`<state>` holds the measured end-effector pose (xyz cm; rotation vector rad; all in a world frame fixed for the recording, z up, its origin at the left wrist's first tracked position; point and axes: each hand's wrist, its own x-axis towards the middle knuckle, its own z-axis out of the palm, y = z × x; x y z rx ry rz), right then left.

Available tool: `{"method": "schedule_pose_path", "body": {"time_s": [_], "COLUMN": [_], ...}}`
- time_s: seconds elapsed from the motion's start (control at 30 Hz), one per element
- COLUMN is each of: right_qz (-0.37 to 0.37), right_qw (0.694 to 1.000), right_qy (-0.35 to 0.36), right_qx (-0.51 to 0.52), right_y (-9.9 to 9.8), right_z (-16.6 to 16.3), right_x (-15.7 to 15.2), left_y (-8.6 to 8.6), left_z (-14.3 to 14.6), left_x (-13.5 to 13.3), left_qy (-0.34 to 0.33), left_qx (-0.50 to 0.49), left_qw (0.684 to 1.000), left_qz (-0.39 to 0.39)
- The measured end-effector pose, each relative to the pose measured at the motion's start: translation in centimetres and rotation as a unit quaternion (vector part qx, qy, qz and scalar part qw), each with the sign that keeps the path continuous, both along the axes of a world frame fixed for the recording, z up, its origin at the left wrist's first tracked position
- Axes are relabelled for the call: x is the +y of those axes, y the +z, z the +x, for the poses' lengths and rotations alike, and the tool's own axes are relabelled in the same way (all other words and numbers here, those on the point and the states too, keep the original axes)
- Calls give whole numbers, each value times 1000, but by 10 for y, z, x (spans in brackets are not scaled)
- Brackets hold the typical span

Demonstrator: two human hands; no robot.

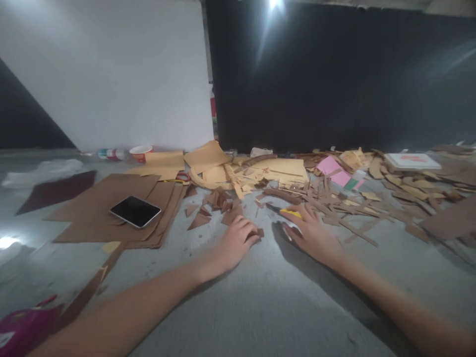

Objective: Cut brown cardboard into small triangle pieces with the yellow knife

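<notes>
My left hand (pixel 236 243) is closed, resting on the grey table with its fingertips pinching a small brown piece (pixel 261 232) of sheet material. A short way to the right, my right hand (pixel 316 233) holds a yellow-handled cutter (pixel 292 213), whose dark blade points left and away from me. The grip is partly hidden by the fingers. The thumb is held apart below the handle. Just beyond my left hand lie several brown triangular scraps (pixel 200 219), some heaped together.
A phone (pixel 136 211) lies on stacked brown sheets (pixel 89 213) at left. Yellow sheets (pixel 206 156) and a red-and-white cup (pixel 140 153) stand behind. Strip offcuts (pixel 357 230), pink paper (pixel 332 169) and a white box (pixel 412 161) spread at right. A magenta item (pixel 26 327) sits front left.
</notes>
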<state>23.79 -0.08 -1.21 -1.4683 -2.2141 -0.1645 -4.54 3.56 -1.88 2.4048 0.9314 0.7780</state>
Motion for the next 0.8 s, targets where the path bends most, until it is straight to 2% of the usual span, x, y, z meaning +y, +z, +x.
{"method": "schedule_pose_path", "body": {"time_s": [0.1, 0.2, 0.33, 0.47, 0.63, 0.8], "right_qz": [-68, -133, -194, -226, -228, -238], "right_qw": [984, 959, 936, 914, 904, 891], "right_qy": [133, 192, 150, 134, 117, 109], "right_qx": [94, 160, 252, 308, 343, 370], "right_y": [8, 9, 1, -9, -15, -12], "right_z": [-25, -46, -59, -57, -54, -56], "right_x": [5, 16, 28, 28, 28, 28], "left_y": [1, -2, -4, -2, 0, 5], "left_z": [1, -1, -2, -2, -3, -3], "left_x": [4, 8, 11, 11, 12, 11], "left_qy": [23, 33, 26, 32, 25, 26], "left_qx": [-45, -89, -134, -129, -134, -114], "left_qw": [997, 988, 973, 968, 959, 958], "left_qz": [-57, -119, -187, -214, -250, -262]}}
